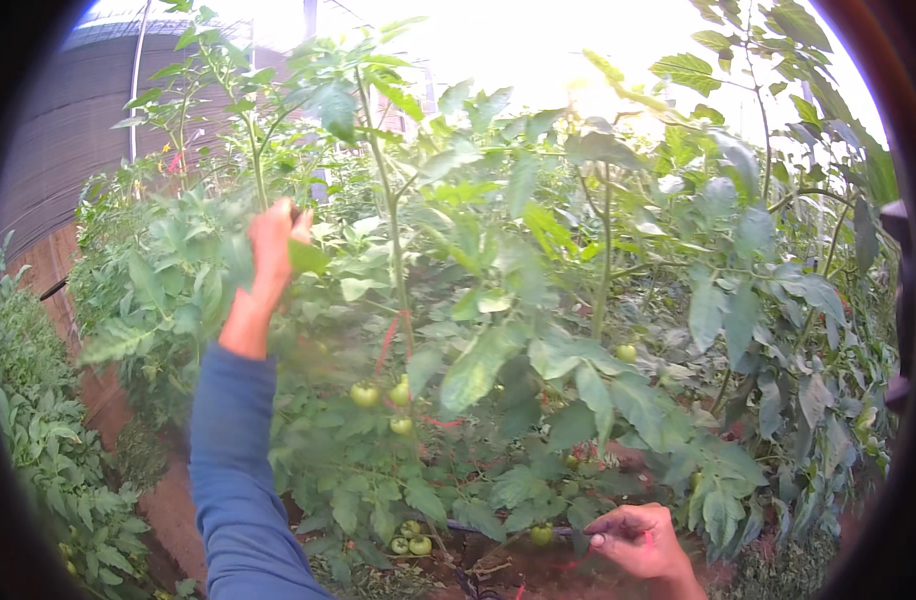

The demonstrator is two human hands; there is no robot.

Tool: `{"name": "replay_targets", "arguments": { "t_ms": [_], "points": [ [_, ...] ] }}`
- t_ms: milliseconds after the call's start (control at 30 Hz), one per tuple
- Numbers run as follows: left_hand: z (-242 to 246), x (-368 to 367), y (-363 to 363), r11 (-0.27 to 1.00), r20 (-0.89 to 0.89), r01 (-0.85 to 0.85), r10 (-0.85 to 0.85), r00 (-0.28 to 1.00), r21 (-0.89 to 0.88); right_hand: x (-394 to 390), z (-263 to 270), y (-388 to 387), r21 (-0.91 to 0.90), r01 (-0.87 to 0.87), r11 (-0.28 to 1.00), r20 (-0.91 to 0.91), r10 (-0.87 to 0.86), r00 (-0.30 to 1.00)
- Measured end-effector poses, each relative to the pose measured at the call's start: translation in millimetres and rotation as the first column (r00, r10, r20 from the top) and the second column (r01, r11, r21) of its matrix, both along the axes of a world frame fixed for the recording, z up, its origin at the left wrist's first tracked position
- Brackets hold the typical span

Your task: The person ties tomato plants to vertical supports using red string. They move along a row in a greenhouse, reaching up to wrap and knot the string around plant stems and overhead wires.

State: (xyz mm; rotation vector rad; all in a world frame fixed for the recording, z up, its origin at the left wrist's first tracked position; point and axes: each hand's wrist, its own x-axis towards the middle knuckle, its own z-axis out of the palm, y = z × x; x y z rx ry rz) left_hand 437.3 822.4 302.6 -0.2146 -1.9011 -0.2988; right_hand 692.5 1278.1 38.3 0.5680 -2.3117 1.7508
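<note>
My left hand (272,244), in a blue sleeve, reaches up at the left among the tomato plants. Its fingers are closed around a green tomato stem (257,169) that rises out of the fist; leaves partly cover the grip. Low at the right, my right hand (641,541) has thumb and fingers pinched together on thin red twine (647,538), part of which lies across the hand. More red string (386,345) is looped around the tall middle tomato stem (392,225). Green tomatoes (365,394) hang beside that stem.
Dense foliage (660,397) fills the right side. Several green tomatoes (420,545) hang near the ground, by a dark irrigation hose (480,530). A bare soil path (165,502) runs along the left. Behind it stands a dark mesh wall (67,135).
</note>
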Motion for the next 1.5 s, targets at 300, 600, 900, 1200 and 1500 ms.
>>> {"name": "replay_targets", "arguments": {
  "t_ms": [300,600,900,1200,1500],
  "points": [
    [-199,138,10,0.635,-0.613,0.509,-0.07,0.787,0.581,30,-5,79,-0.202,0.007,0.979,0.203,0.034,0.979],
    [-356,201,-7,-0.333,-0.549,0.533,0.053,0.834,0.778,31,3,130,0.067,-0.278,0.958,0.268,0.251,0.93],
    [-270,196,174,0.454,-0.567,0.687,-0.39,0.726,0.567,50,11,185,0.082,-0.113,0.99,0.024,0.111,0.994],
    [-275,181,251,0.39,-0.45,0.866,-0.742,0.498,0.314,80,13,189,-0.121,0.102,0.987,0.026,-0.099,0.995],
    [-333,174,230,0.529,-0.145,0.792,-0.796,0.588,0.305,55,0,163,-0.233,0.213,0.949,0.138,-0.185,0.973]
  ]
}}
